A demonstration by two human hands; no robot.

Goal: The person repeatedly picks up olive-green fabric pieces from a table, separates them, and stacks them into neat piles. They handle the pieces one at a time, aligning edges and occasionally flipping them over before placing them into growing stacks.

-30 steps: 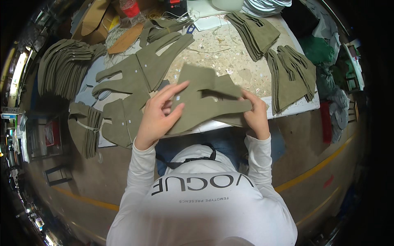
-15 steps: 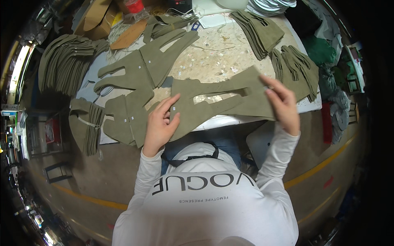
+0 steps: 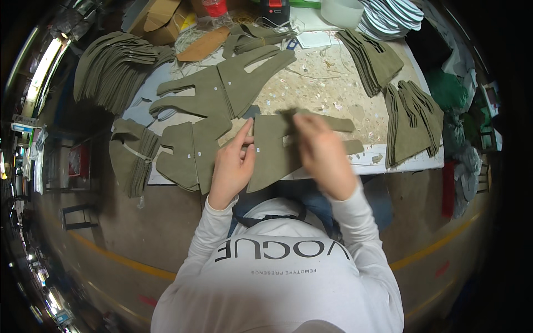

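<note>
My left hand (image 3: 232, 171) rests with fingers stretched out at the left edge of an olive, flat fabric-like piece (image 3: 266, 166). The piece has two prongs pointing right and a small white label near its left edge. My right hand (image 3: 327, 152) is over the middle of this piece, blurred by motion; its fingers and anything in them cannot be made out. Left of my left hand lie joined-looking olive pieces (image 3: 179, 152) with small white labels. Beyond them another labelled olive pair (image 3: 244, 80) spreads across the table.
Stacks of olive pieces stand at the far left (image 3: 114, 72), near left (image 3: 133, 161), far right (image 3: 371, 61) and right (image 3: 413, 122). Scraps litter the worktable (image 3: 327, 83). At the back are a brown piece (image 3: 204, 44), a red-banded bottle (image 3: 215, 10) and white stacked pieces (image 3: 391, 19).
My right hand has swept left from the right end of the olive pieces to their middle. The wide piece it held there no longer shows at the right. The view has shifted slightly.
</note>
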